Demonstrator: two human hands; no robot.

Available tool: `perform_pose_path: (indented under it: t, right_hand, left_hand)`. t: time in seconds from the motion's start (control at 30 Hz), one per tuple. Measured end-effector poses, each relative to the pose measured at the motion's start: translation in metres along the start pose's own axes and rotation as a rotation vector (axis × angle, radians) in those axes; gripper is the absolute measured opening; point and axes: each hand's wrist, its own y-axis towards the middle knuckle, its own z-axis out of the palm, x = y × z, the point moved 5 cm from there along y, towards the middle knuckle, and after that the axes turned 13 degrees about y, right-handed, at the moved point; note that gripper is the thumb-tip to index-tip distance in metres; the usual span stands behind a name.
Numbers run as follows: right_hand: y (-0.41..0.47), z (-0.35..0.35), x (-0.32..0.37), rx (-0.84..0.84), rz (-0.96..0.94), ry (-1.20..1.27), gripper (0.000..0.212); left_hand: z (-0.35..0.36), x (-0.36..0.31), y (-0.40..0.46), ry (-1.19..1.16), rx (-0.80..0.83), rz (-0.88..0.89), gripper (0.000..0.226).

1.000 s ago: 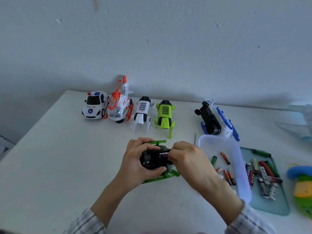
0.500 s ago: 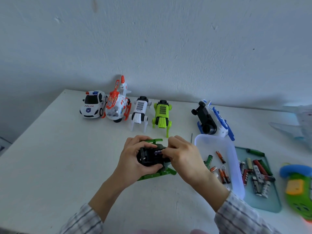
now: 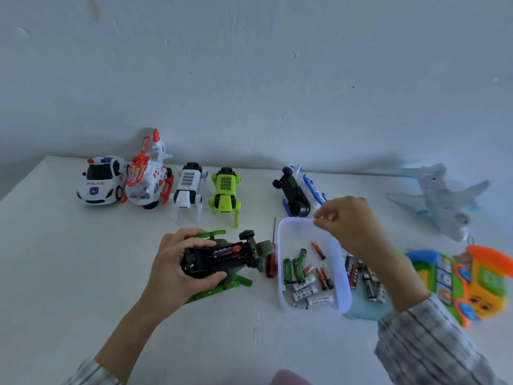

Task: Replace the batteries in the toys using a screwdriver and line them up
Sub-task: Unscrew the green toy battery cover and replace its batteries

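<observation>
Lying upturned on the worktop point(image 3: 83, 273), the green toy helicopter point(image 3: 222, 259) is gripped by the left hand point(image 3: 177, 268), batteries point(image 3: 224, 251) showing in its uncovered compartment. The right hand point(image 3: 347, 220) is held above the clear tray point(image 3: 342, 290) of loose batteries, fingertips pinched together; whether anything is pinched cannot be told. A red-handled screwdriver point(image 3: 271, 263) lies between toy and tray.

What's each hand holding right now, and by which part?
Left hand grips the upturned green toy helicopter around its dark body, battery bay facing up. Right hand, above the clear tray, has pinched fingertips; whether it holds anything cannot be told.
</observation>
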Motion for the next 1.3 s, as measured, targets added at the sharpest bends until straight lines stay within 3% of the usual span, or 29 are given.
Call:
perform_pose_path:
  t: [0.13, 0.23, 0.33, 0.53, 0.63, 0.77, 0.83, 0.97, 1.17, 1.23, 1.3]
  right_hand:
    - [-0.012, -0.015, -0.073, 0.217, 0.242, -0.405, 0.033]
    - [-0.024, -0.011, -0.103, 0.372, 0.336, -0.547, 0.025]
    - [-0.028, -0.006, -0.119, 0.437, 0.406, -0.529, 0.031]
    - [-0.023, -0.006, -0.124, 0.410, 0.376, -0.452, 0.035]
    - [-0.020, -0.018, -0.110, 0.315, 0.299, -0.313, 0.031]
    - [-0.019, -0.029, -0.049, -0.012, 0.142, -0.030, 0.021]
    - [-0.022, -0.018, -0.010, -0.085, 0.070, 0.189, 0.016]
    - [-0.035, 0.015, 0.054, -0.110, 0.006, 0.826, 0.013]
    - [-0.029, 0.075, 0.070, -0.011, 0.181, 1.383, 0.020]
    - [-0.028, 0.085, 0.070, -0.013, 0.224, 1.471, 0.021]
    - [-0.029, 0.086, 0.069, -0.040, 0.177, 1.352, 0.022]
  left_hand:
    - [0.000, 0.003, -0.003, -0.014, -0.013, -0.006, 0.060]
    - [-0.001, 0.005, -0.004, -0.006, -0.022, -0.012, 0.060]
    - [0.000, 0.004, -0.004, -0.003, -0.019, -0.009, 0.059]
    - [0.001, 0.003, -0.002, 0.005, -0.019, 0.004, 0.060]
    - [0.001, 0.002, -0.003, 0.003, -0.018, 0.007, 0.059]
    - [0.001, 0.000, -0.003, 0.007, -0.017, 0.012, 0.057]
    - [0.000, 0.000, -0.003, 0.007, -0.014, 0.008, 0.057]
    - [-0.001, -0.002, -0.002, -0.007, -0.001, -0.015, 0.057]
    - [-0.002, -0.001, -0.003, -0.010, 0.011, -0.041, 0.048]
    - [-0.001, -0.001, -0.002, -0.009, 0.015, -0.048, 0.049]
    - [-0.001, -0.001, 0.000, -0.003, 0.019, -0.054, 0.049]
